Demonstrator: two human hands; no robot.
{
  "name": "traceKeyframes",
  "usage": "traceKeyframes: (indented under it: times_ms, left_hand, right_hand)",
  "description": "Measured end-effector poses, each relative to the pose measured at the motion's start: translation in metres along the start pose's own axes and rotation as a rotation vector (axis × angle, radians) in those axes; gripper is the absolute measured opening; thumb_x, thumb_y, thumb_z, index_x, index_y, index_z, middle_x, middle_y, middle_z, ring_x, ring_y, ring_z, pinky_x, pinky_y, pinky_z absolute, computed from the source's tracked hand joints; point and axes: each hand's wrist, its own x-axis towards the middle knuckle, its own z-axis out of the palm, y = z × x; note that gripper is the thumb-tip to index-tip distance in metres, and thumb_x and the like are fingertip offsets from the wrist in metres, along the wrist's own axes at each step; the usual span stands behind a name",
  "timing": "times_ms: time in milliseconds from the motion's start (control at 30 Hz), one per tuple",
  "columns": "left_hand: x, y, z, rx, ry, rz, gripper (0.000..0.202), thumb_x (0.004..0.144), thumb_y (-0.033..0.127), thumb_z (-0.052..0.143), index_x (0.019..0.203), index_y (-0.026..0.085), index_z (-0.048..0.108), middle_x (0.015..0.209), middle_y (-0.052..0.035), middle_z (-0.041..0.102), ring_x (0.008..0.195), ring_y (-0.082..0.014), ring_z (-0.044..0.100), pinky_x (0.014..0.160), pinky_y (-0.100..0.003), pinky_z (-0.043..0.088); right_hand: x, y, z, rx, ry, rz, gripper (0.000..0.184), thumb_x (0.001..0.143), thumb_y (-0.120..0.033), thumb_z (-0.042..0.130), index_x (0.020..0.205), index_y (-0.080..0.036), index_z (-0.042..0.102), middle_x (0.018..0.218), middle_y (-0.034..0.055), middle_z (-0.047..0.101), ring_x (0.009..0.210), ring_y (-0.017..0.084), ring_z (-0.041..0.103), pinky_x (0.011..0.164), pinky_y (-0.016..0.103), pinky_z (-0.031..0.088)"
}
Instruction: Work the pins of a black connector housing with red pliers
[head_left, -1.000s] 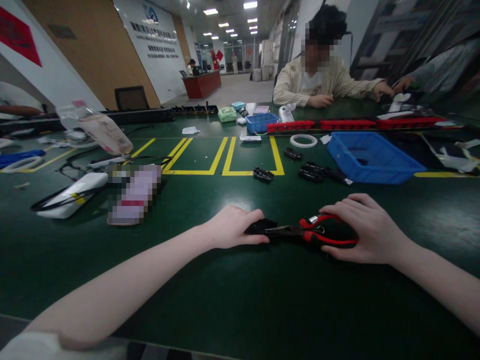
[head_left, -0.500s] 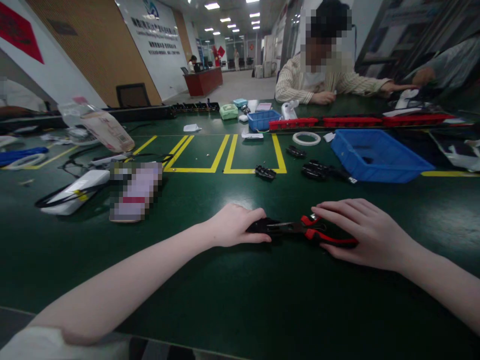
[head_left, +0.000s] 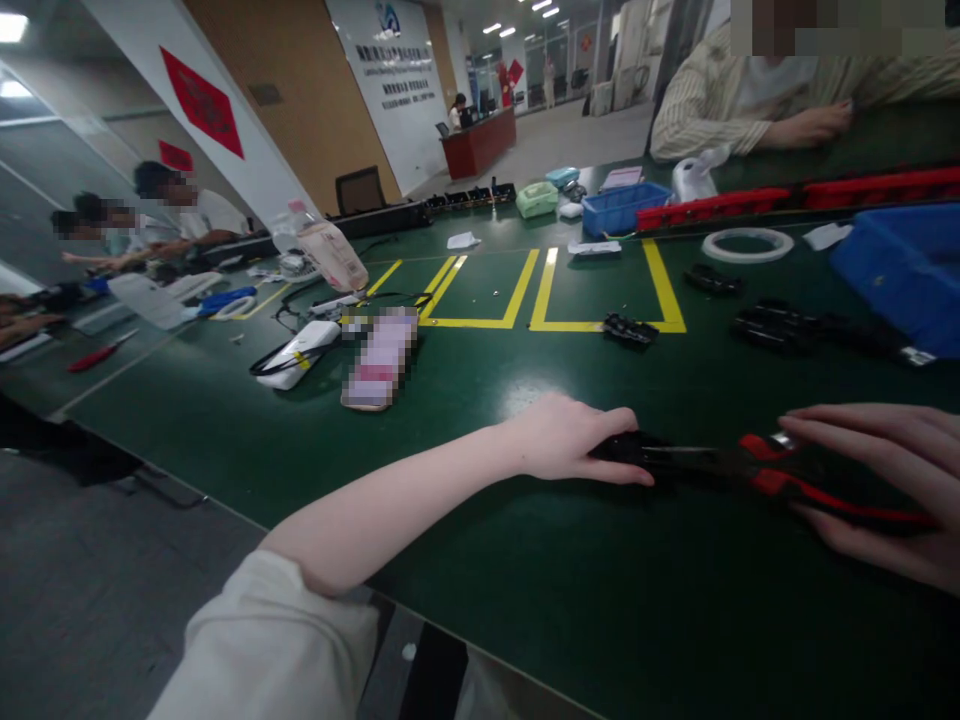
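Observation:
My left hand [head_left: 570, 440] rests on the green table [head_left: 487, 420], closed around a small black part [head_left: 630, 450] that it holds down. The dark jaws of red-and-black pliers [head_left: 757, 470] meet that part. My right hand [head_left: 877, 480] is wrapped over the pliers' red handles at the right edge of the view. Both forearms lie low over the table.
Yellow tape boxes [head_left: 540, 295] mark the table beyond my hands, with black parts [head_left: 630, 330] near them. A blue bin [head_left: 900, 265] stands at the right, a white tape ring [head_left: 746, 243] behind it. Cables and a white pouch [head_left: 300, 350] lie left. Other people sit across and at the far left.
The view has swung left and tilted, so my hands now sit right of centre. Both hands keep their hold on the black part and the pliers.

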Motion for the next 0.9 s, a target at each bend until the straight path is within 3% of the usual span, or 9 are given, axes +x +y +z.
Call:
traceKeyframes:
  times_ms: [100,200,300,500,900]
  left_hand:
    - [0.000,-0.001,0.001,-0.015,0.002,0.011,0.041,0.086,0.056,0.052,0.096,0.017,0.052,0.062,0.0053,0.056,0.050,-0.0093,0.052,0.044,-0.018,0.026]
    - [0.000,-0.001,0.001,-0.024,-0.004,-0.001,0.041,0.086,0.057,0.051,0.096,0.018,0.052,0.060,0.0057,0.054,0.049,-0.0096,0.051,0.044,-0.019,0.025]
    - [0.000,0.000,0.000,-0.030,-0.014,-0.016,0.041,0.086,0.058,0.050,0.096,0.018,0.052,0.059,0.0058,0.053,0.048,-0.0099,0.050,0.044,-0.019,0.025]
    - [0.000,0.003,-0.001,-0.023,-0.022,-0.028,0.040,0.086,0.056,0.050,0.091,0.017,0.053,0.060,0.0043,0.054,0.050,-0.0108,0.049,0.046,-0.020,0.025]
    - [0.000,0.000,0.001,0.012,-0.015,-0.011,0.044,0.085,0.061,0.050,0.091,0.017,0.053,0.060,0.0050,0.053,0.049,-0.0101,0.047,0.046,-0.020,0.025]
  right_hand:
    - [0.001,0.004,-0.003,-0.096,-0.029,-0.172,0.066,0.081,-0.041,0.056,0.141,-0.029,0.031,0.115,0.0125,0.058,0.098,0.027,0.059,0.085,0.042,0.049]
    - [0.000,0.005,-0.004,-0.104,-0.007,-0.194,0.066,0.082,-0.047,0.053,0.141,-0.027,0.031,0.107,0.0120,0.058,0.087,0.024,0.060,0.071,0.037,0.052]
    - [-0.001,-0.001,-0.007,-0.090,0.021,-0.146,0.059,0.081,-0.047,0.055,0.134,-0.028,0.040,0.103,0.0091,0.057,0.080,0.019,0.060,0.062,0.030,0.051]
    - [0.006,-0.015,-0.019,-0.056,0.039,0.016,0.040,0.082,-0.048,0.052,0.114,-0.023,0.050,0.102,0.0069,0.058,0.079,0.018,0.061,0.065,0.029,0.051]
    - [0.008,-0.021,-0.017,0.181,-0.067,0.097,0.048,0.075,-0.054,0.058,0.116,-0.028,0.055,0.108,0.0035,0.060,0.087,0.020,0.065,0.071,0.031,0.056]
